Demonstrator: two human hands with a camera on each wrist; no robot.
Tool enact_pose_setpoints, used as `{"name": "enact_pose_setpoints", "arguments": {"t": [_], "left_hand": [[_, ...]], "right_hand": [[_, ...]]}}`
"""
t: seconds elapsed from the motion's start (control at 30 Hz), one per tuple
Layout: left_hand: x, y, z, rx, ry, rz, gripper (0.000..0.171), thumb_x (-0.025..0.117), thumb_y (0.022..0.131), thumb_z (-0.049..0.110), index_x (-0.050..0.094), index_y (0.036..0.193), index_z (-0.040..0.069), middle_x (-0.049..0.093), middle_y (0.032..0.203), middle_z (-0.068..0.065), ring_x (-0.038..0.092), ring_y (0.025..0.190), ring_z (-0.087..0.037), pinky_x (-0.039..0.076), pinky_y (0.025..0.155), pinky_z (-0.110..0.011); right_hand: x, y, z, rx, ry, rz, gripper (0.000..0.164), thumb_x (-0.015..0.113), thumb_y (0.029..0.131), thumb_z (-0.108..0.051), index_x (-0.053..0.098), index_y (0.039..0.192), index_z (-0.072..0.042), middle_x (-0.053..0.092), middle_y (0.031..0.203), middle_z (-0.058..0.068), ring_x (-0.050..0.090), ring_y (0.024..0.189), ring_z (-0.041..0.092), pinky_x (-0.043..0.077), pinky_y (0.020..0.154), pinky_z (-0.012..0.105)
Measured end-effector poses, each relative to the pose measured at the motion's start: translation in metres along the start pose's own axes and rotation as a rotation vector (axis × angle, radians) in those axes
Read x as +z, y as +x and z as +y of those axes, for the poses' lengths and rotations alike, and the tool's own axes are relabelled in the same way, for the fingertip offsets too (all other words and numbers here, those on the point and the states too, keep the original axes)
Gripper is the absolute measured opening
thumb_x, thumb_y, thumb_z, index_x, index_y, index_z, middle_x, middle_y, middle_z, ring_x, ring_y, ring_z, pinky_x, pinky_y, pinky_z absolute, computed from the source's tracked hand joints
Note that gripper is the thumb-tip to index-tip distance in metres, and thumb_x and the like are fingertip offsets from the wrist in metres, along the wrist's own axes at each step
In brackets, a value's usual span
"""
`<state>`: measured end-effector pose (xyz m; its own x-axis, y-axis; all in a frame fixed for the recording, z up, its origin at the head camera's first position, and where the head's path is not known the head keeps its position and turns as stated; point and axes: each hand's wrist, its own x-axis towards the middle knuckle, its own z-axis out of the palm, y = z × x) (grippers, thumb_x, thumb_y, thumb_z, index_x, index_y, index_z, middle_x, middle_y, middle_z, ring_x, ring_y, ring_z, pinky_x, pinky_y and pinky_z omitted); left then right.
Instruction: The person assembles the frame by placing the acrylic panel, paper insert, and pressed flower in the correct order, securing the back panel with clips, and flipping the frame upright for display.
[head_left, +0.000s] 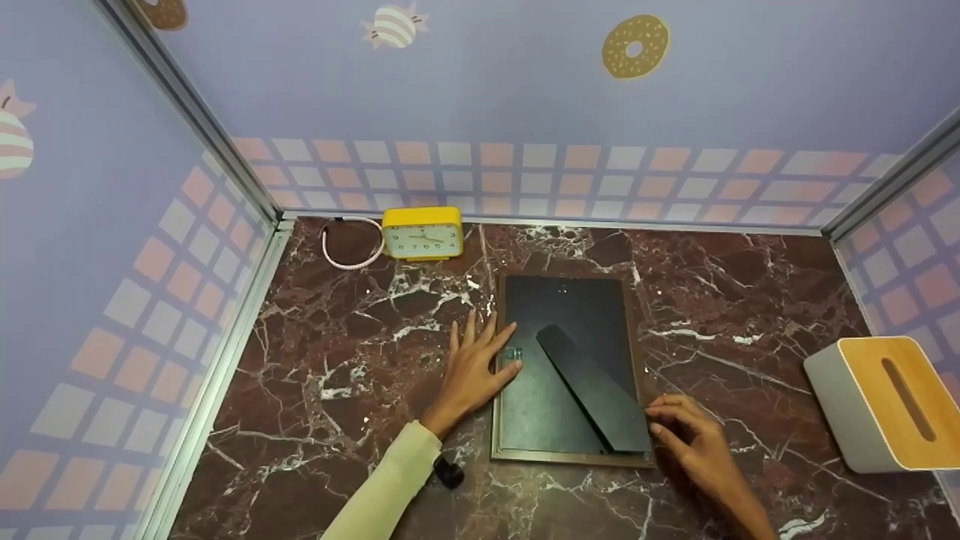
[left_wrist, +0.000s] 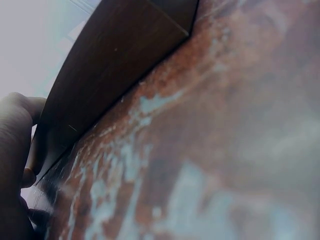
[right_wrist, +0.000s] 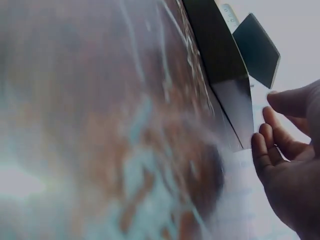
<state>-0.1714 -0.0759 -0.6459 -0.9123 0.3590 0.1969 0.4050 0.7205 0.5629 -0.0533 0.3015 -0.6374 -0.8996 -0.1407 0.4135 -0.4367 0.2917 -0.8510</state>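
A picture frame (head_left: 536, 412) lies face down on the marble-patterned surface, its black backing upward. The frame's black stand leg (head_left: 589, 382) is raised off the backing and slants toward the lower right corner. My left hand (head_left: 474, 369) rests at the frame's left edge with fingers spread, the thumb reaching over onto the backing. In the left wrist view, fingers (left_wrist: 35, 107) touch the frame's brown side (left_wrist: 105, 65). My right hand (head_left: 694, 439) is beside the lower right edge, fingers loosely bent. The right wrist view shows its fingertips (right_wrist: 267, 130) apart from the frame and stand leg (right_wrist: 257, 50).
A yellow alarm clock (head_left: 423, 234) stands near the back wall, with a pale ring-shaped band (head_left: 352, 266) beside it. At the right is a tissue box (head_left: 862, 405) with a wooden lid. Patterned walls (head_left: 495, 90) enclose the back and sides.
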Motion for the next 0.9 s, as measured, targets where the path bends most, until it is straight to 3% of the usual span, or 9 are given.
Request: {"name": "enact_pose_setpoints", "arguments": {"t": [0.23,0.5,0.73,0.9], "left_hand": [[0.0,0.0,0.0,0.007,0.001,0.008,0.07,0.069,0.105,0.05,0.054,0.166,0.02,0.037,0.175,-0.021,0.011,0.166,-0.054,-0.001,0.132,-0.074],[0.001,0.0,-0.001,0.009,-0.001,0.011,0.069,0.069,0.105,0.049,0.053,0.166,0.02,0.037,0.174,-0.022,0.011,0.166,-0.053,-0.001,0.131,-0.074],[0.001,-0.001,-0.001,0.004,-0.004,0.006,0.07,0.07,0.105,0.05,0.052,0.167,0.021,0.036,0.175,-0.021,0.009,0.167,-0.052,-0.001,0.132,-0.073],[0.001,0.0,-0.001,0.0,-0.014,0.004,0.071,0.07,0.104,0.049,0.052,0.167,0.021,0.036,0.175,-0.021,0.009,0.167,-0.052,-0.002,0.132,-0.072]], "right_hand": [[-0.005,0.004,0.006,-0.015,-0.088,-0.061,0.041,0.083,0.076,0.026,0.083,0.107,-0.002,0.073,0.108,0.016,0.067,0.105,0.009,0.053,0.093,0.011],[-0.009,0.006,0.007,0.021,-0.115,-0.107,0.038,0.085,0.076,0.022,0.083,0.11,0.005,0.073,0.106,0.015,0.066,0.099,0.006,0.053,0.086,0.011],[-0.014,0.012,0.011,0.06,-0.105,-0.171,0.035,0.086,0.079,0.018,0.083,0.111,0.002,0.073,0.108,0.015,0.065,0.087,0.013,0.053,0.078,0.015],[-0.017,0.019,0.009,0.069,-0.129,-0.209,0.033,0.089,0.078,0.015,0.083,0.108,0.001,0.074,0.102,0.015,0.062,0.078,0.007,0.052,0.069,0.016]]}}
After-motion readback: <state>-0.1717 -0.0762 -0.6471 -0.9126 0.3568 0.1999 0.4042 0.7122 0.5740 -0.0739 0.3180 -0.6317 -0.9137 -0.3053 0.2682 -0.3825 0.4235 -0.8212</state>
